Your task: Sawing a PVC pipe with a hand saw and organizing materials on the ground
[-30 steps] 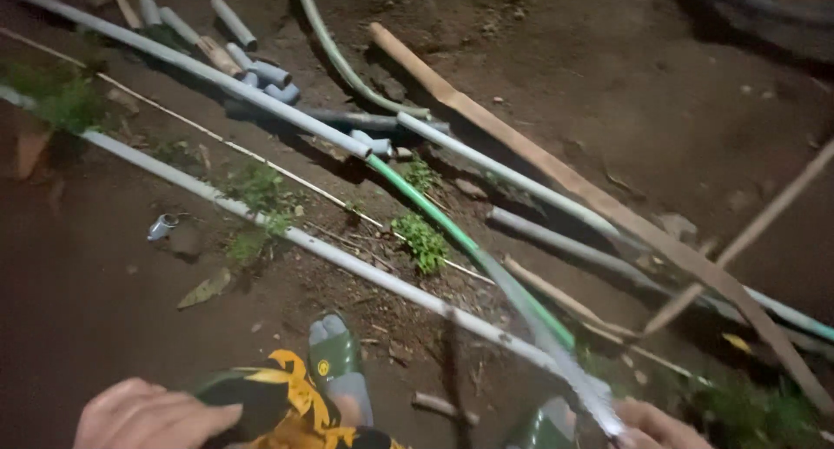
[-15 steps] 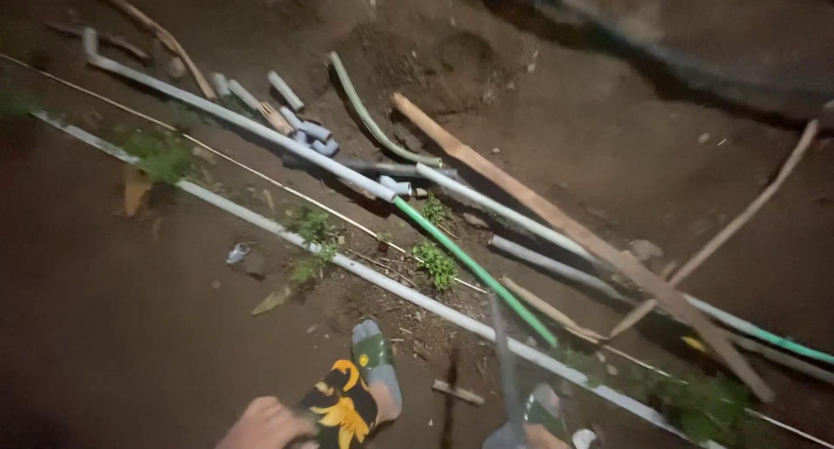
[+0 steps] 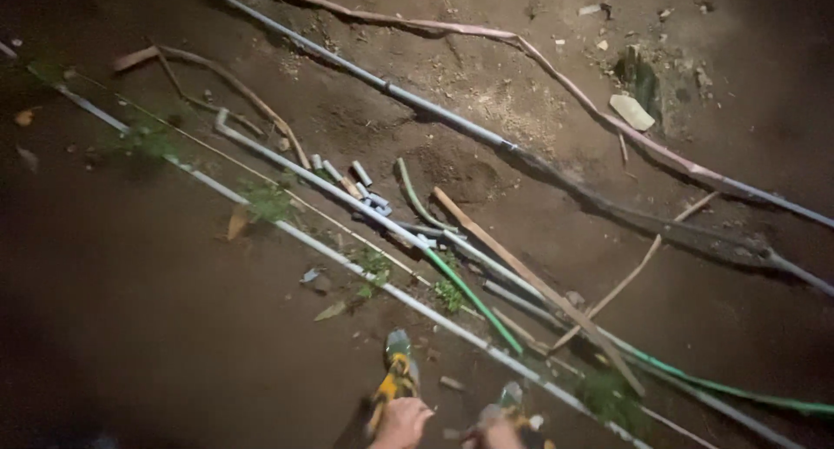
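At the bottom edge of the head view, the left hand (image 3: 401,421) reaches forward with its back up, the fingers curled down over the near end of a yellow-and-black power tool with a grey nose (image 3: 395,375); its grip is clamped on that tool, which points away from the person and slightly left, its nose close to the bare brown soil (image 3: 156,327). Just to the right, the right hand (image 3: 499,433) is cut off by the frame edge, only knuckles showing. It lies against a second grey-tipped object (image 3: 511,397), too blurred to tell what it is, and I cannot tell whether that grip is closed or apart.

Just beyond the tool's nose a long thin grey-white pipe (image 3: 347,260) runs diagonally across the ground from upper left to lower right. A second pale grey pipe (image 3: 304,169) lies near it, roughly parallel, and a green rod (image 3: 473,300) slants across them from the middle toward the lower right. A flat pale wooden slat (image 3: 539,288) lies beside the green rod, angled the same way. Several short grey pipe offcuts (image 3: 360,184) sit in a loose cluster higher up. A thicker dark grey pipe (image 3: 391,89) crosses the upper part of the ground, well apart from the hands. Small green weeds (image 3: 373,267) grow along the thin pipe.
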